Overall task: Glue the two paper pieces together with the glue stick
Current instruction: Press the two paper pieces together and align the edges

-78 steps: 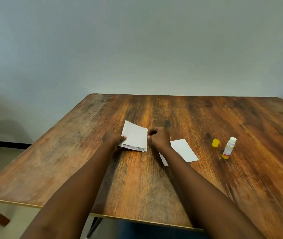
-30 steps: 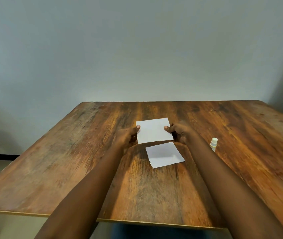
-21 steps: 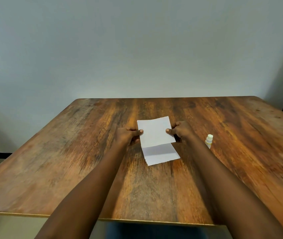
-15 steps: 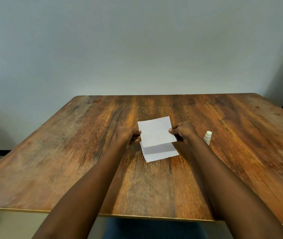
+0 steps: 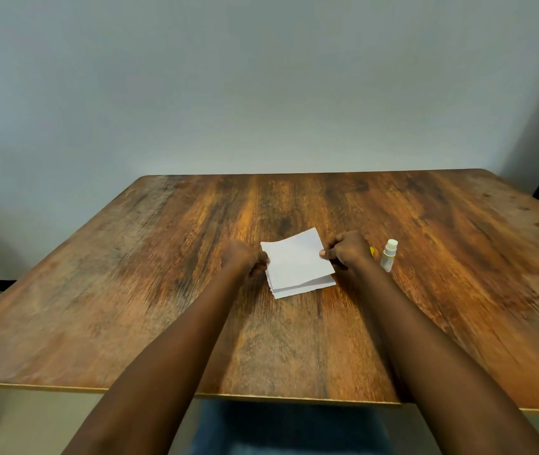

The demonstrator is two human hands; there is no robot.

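From the head camera, your left hand [image 5: 243, 261] grips the left edge of the upper paper piece [image 5: 296, 257] with curled fingers, and your right hand [image 5: 348, 254] pinches its right edge, thumb on top. That sheet sits over the lower paper piece [image 5: 294, 291], which lies flat near the middle of the tabletop [image 5: 130, 290] and shows only a strip along its near and left sides. The glue stick [image 5: 388, 256] stands upright and uncapped just right of your right hand, toward the tabletop's right edge.
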